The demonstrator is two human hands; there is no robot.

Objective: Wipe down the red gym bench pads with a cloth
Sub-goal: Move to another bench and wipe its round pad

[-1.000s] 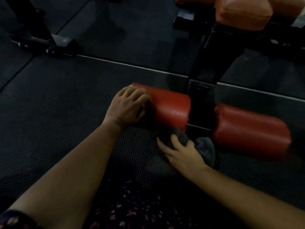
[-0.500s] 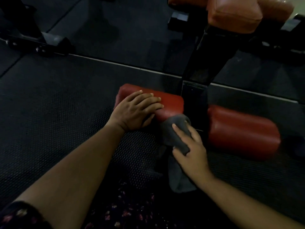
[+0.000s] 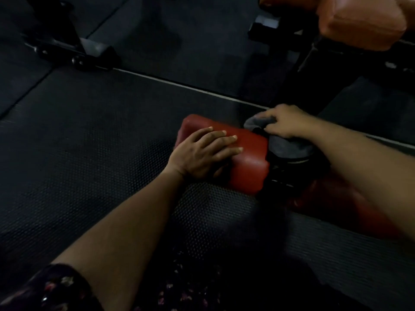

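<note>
Where the cloth sits: grey cloth [image 3: 289, 147], bunched at the inner end of the left roller pad [image 3: 249, 158], between that pad and the black upright post [image 3: 314, 75]; one fold hangs down past the pad's end.
Cloth, handling: judged soft, light and limp. It will collapse on itself, so it is better gathered into a wad under the palm than pinched by a corner.
Left roller pad, position: low, just above the rubber floor mat [image 3: 89, 153], lying crosswise from the post toward the person's left.
Left roller pad, handling: red vinyl skin with a slight sheen, probably smooth and a little slippery. The padding likely gives under pressure. It may turn on its axle, so steady it from the top.
Right hand [image 3: 285, 123]: fingers curled round the cloth wad, knuckles up, holding it against the pad's inner end beside the post.
Left hand [image 3: 202, 153]: palm down on top of the left roller pad, fingers [image 3: 224, 140] straight and slightly spread. It holds nothing and looks to be bracing the pad.
Right roller pad [image 3: 332, 203]: on the far side of the post, dim red, mostly hidden beneath the right forearm. Cannot tell whether it has been wiped.
Upper bench pad [image 3: 359, 21]: orange-red, top right, well apart from both hands.
Other: black machine base [image 3: 74, 50] on the floor, far left.
</note>
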